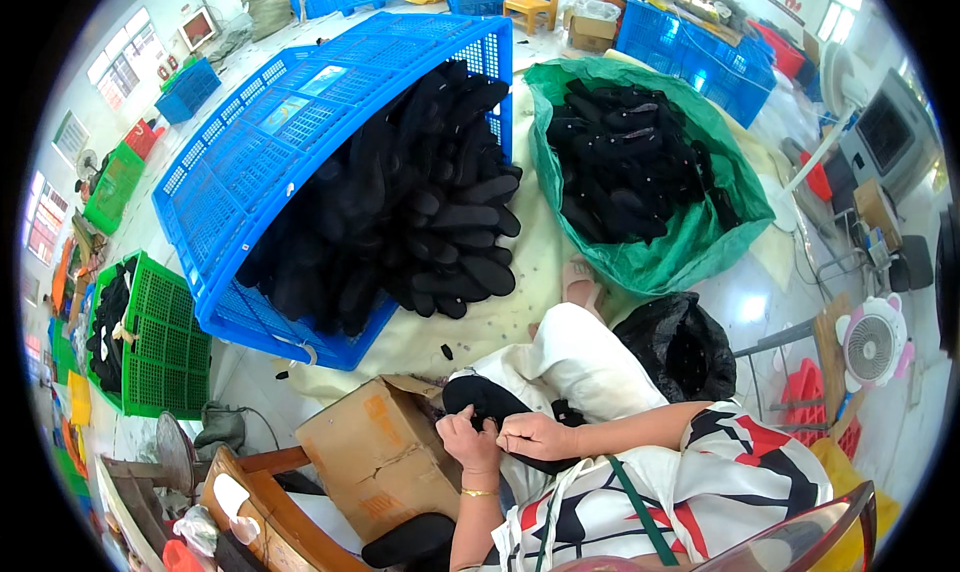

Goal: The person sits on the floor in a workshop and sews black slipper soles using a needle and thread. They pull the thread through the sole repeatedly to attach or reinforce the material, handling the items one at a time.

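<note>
A pale sheet (420,347) covers much of the floor in front of the seated person. On it a big blue crate (270,117) lies tipped on its side, its mouth toward the right, and a heap of black slippers (400,212), or parts shaped like them, fills the opening. To the right of the crate a green sack (690,257) stands with its mouth spread wide, loaded with smaller-looking black pieces (630,142). A cardboard box (370,442) sits just left of the person's lap, and a crumpled black bag (655,347) stands beyond the right knee.

One black slipper (470,397) rests on the white trousers (590,357), under both hands, and it is the piece being worked on. The left hand (468,442), above a thin gold bracelet (480,492), has its fingers bent and clamped on the slipper. The right hand (538,437) comes in close beside it, its fingertips drawn together; whether something fine is pinched there is too small to tell.

The step in hand looks like close finger work on this single piece. The next move seems to call for a steady left hold while the right fingers work precisely at the same spot.
</note>
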The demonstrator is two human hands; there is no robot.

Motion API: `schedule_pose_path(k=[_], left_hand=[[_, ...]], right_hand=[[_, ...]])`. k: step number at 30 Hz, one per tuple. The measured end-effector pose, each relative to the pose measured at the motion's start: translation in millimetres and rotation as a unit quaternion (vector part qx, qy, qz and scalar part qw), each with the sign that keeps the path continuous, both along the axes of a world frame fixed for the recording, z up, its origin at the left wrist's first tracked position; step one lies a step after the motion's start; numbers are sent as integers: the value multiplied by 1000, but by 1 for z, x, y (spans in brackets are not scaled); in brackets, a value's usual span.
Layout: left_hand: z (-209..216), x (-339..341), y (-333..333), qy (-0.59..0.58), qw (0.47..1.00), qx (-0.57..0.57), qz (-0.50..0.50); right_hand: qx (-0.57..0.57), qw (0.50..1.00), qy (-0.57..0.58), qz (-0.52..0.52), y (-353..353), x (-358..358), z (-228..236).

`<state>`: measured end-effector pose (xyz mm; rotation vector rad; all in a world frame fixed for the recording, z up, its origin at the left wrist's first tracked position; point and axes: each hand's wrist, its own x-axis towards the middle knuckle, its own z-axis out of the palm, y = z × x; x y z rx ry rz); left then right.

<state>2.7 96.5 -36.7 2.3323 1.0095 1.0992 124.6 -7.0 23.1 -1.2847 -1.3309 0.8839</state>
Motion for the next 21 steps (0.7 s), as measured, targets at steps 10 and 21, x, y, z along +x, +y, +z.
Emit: schedule_pose_path(k=[10, 21], left_hand=[[17, -1, -8, 63, 998, 11, 9], [46, 6, -28, 142, 987, 65, -20]], right_hand=[[15, 998, 58, 14, -3, 4, 14], [10, 987, 161, -15, -37, 1, 13]])
